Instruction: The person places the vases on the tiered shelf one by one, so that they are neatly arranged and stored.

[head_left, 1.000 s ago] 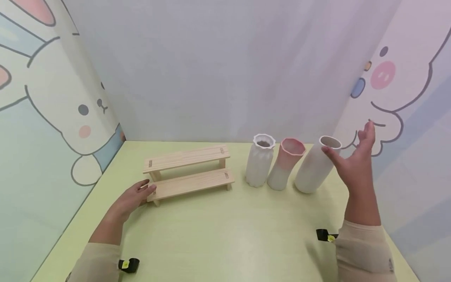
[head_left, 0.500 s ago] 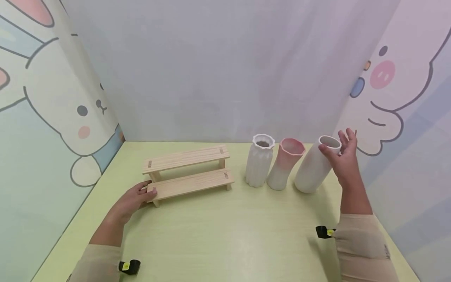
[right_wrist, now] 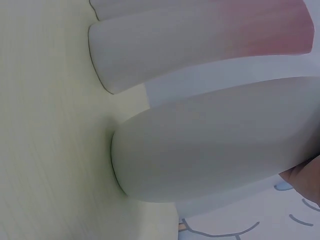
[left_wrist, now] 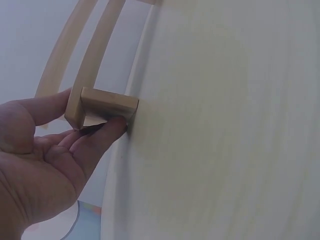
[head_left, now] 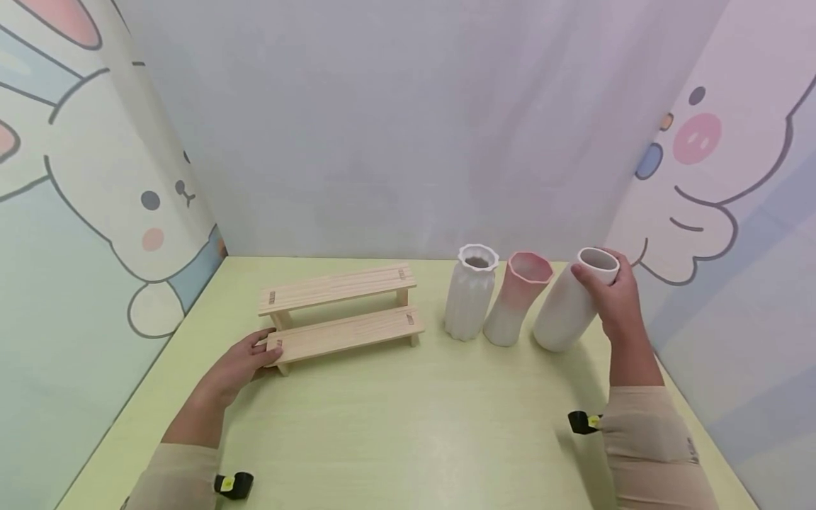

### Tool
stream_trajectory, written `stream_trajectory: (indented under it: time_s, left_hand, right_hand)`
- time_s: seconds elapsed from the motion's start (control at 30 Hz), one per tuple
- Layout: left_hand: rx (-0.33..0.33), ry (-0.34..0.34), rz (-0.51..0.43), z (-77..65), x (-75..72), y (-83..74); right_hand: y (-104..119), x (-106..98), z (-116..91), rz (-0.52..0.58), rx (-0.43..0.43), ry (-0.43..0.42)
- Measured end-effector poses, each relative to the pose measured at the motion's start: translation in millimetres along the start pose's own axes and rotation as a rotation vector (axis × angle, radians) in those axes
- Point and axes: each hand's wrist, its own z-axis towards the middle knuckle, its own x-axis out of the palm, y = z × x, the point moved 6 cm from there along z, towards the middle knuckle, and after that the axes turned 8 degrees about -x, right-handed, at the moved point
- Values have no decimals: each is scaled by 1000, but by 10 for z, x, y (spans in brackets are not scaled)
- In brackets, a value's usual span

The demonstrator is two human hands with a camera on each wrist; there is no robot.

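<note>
My left hand (head_left: 239,365) grips the left end of the lower step of a two-tier wooden stand (head_left: 347,334). In the left wrist view the thumb lies on the board's top and the fingers reach under it by the leg (left_wrist: 107,100). At the right, my right hand (head_left: 617,294) holds a smooth white vase (head_left: 564,308) near its rim, thumb at the front and fingers behind. That vase's base stands on the table in the right wrist view, where little of the hand shows. Left of it stand a pink-and-white vase (head_left: 515,297) and a white ribbed vase (head_left: 468,297).
The pale yellow-green table (head_left: 408,425) runs back to a light curtain (head_left: 382,127). Side walls carry cartoon animals, a rabbit (head_left: 115,177) on the left. The pink-and-white vase is close beside the smooth white one.
My right hand has come left and down from beside the smooth white vase and closed around its upper part. The left hand has settled a little more firmly on the stand's end.
</note>
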Motion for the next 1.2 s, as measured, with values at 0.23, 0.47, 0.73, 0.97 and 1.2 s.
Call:
stream_trajectory:
  time_s: [0.23, 0.47, 0.73, 0.97, 1.2]
  left_hand:
    - [5, 3, -12, 1, 8, 3]
    - [8, 18, -24, -22, 40, -30]
    - [15, 32, -32, -23, 19, -28]
    - [1, 33, -24, -29, 12, -42]
    - [6, 36, -29, -28, 34, -49]
  right_hand:
    - [-59, 14, 11, 20, -22, -77]
    - [-65, 11, -13, 20, -65, -148]
    - [-70, 13, -14, 21, -60, -187]
    - [-74, 8, -24, 33, -56, -208]
    - [-84, -12, -50, -2, -66, -214]
